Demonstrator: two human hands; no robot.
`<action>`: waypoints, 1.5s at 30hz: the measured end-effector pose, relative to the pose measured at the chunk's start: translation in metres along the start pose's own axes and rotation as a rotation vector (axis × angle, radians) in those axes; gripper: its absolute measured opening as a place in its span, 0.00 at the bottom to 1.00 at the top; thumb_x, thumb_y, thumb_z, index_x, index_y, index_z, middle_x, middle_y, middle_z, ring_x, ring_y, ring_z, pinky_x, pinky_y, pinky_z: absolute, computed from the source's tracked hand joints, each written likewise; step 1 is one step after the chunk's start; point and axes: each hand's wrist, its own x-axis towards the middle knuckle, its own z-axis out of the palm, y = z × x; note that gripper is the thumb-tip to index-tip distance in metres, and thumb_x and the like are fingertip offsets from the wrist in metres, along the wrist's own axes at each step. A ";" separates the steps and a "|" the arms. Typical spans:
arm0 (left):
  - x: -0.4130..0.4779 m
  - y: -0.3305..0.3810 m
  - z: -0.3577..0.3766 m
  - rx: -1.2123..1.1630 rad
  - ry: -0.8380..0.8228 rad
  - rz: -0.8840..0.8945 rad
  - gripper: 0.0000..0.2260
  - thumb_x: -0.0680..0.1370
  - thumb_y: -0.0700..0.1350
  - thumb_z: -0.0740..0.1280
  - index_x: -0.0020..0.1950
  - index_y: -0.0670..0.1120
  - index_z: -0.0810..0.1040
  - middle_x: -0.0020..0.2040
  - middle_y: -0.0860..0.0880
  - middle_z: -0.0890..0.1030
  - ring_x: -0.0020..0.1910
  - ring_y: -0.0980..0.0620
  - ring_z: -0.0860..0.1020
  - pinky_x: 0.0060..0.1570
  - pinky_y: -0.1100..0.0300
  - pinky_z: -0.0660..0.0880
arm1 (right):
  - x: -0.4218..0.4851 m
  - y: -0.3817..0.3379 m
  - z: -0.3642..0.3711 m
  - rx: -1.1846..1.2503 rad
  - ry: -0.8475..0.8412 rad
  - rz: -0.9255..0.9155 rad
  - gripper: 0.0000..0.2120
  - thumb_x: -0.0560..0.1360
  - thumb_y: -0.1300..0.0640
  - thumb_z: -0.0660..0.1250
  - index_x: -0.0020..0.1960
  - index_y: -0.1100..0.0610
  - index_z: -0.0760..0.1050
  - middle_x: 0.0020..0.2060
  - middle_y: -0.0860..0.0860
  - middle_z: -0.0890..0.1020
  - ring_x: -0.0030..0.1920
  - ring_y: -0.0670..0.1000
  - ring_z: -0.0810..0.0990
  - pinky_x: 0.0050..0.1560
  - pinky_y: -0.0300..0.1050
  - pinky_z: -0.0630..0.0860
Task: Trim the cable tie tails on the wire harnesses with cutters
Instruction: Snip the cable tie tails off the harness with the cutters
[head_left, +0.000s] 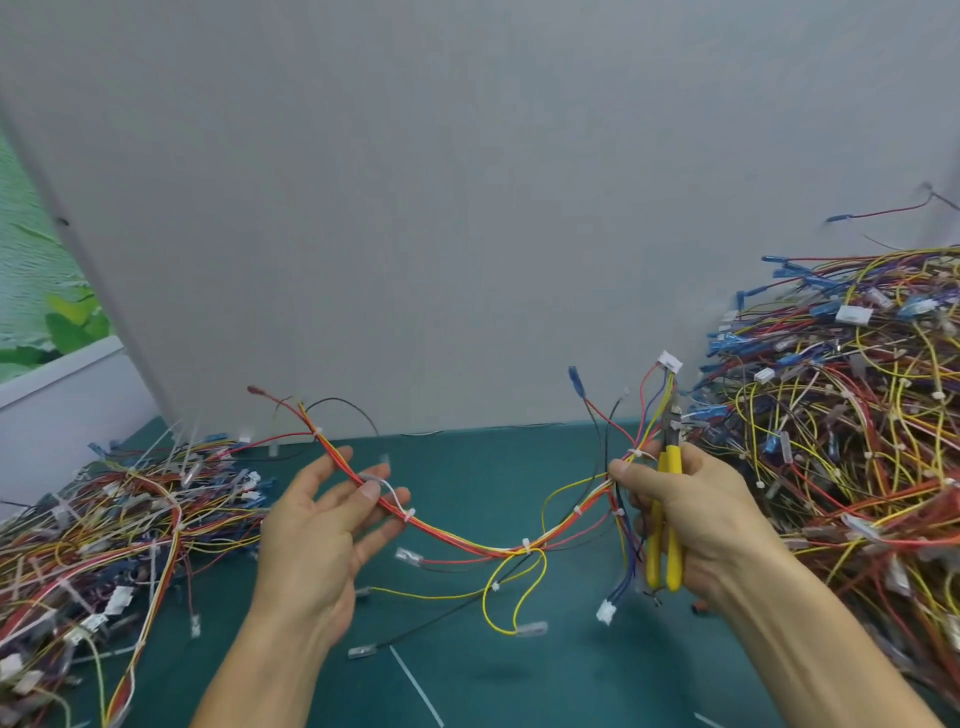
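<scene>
Your left hand open under harness; right hand grips cutters, pinches harness. Harness sags left-right mid-frame; nearest cable tie just left of blades.

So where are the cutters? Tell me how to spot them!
Start at the huge tangled wire pile on the right of the green mat. Just left of it, the right hand grips the cutters, nose pointing up. They have the only thick, plain yellow handles; everything else yellow is thin wire.

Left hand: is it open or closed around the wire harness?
Open. The left hand has straight, spread fingers; the wire harness merely drapes across them.
</scene>
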 end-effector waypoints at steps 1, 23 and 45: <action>0.000 0.000 0.000 0.019 0.000 -0.003 0.15 0.77 0.29 0.62 0.59 0.45 0.73 0.47 0.41 0.83 0.37 0.46 0.84 0.32 0.57 0.81 | 0.000 0.000 0.000 -0.028 -0.002 -0.023 0.11 0.69 0.67 0.74 0.42 0.56 0.74 0.24 0.47 0.75 0.24 0.46 0.71 0.29 0.43 0.67; -0.055 -0.026 0.056 1.040 -0.455 0.483 0.11 0.75 0.54 0.66 0.49 0.49 0.82 0.46 0.55 0.83 0.46 0.60 0.76 0.47 0.70 0.69 | -0.023 -0.013 0.009 -0.489 -0.010 -0.488 0.06 0.72 0.59 0.73 0.44 0.50 0.78 0.32 0.43 0.80 0.33 0.46 0.78 0.43 0.50 0.78; -0.064 0.036 0.110 0.502 -0.257 0.289 0.08 0.70 0.39 0.73 0.34 0.51 0.84 0.29 0.50 0.82 0.27 0.57 0.76 0.30 0.59 0.74 | -0.106 -0.025 0.045 -0.493 0.214 -1.152 0.21 0.68 0.64 0.76 0.57 0.53 0.73 0.37 0.49 0.82 0.34 0.50 0.81 0.38 0.34 0.72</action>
